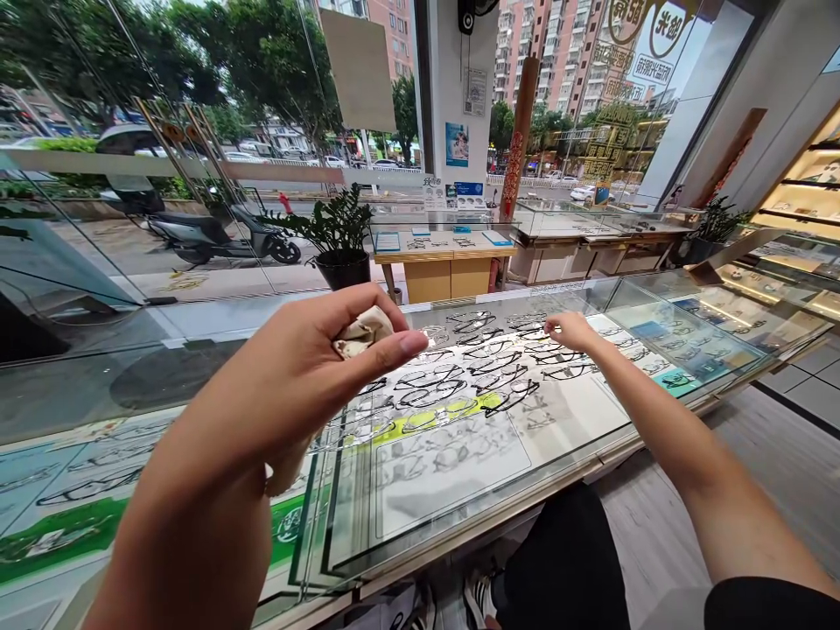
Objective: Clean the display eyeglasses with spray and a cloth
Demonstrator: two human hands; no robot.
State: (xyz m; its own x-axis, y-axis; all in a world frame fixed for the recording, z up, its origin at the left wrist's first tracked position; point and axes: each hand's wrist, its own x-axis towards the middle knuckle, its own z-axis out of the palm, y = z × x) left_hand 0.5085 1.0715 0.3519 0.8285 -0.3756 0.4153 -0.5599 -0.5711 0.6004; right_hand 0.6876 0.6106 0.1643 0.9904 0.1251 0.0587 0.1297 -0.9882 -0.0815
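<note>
My left hand (328, 359) is raised over the glass display counter (577, 437), its fingers wrapped round a crumpled off-white cloth (365, 331) that also hangs below the palm. Farther off, my right hand (570, 332) reaches over the counter with its fingers curled closed. Whatever may be in those fingers is too small to make out. Beside and below the right hand lie several rows of eyeglasses (502, 372), mostly dark-framed. A yellow-green strip (433, 418) shows beneath some of them.
More eyeglasses (98, 477) sit in the left display section with a green panel (66, 534). A potted plant (341, 227) and a smaller display table (446, 254) stand beyond the counter. Right of it, the counter continues with another glass case (689, 324). Large windows face a street.
</note>
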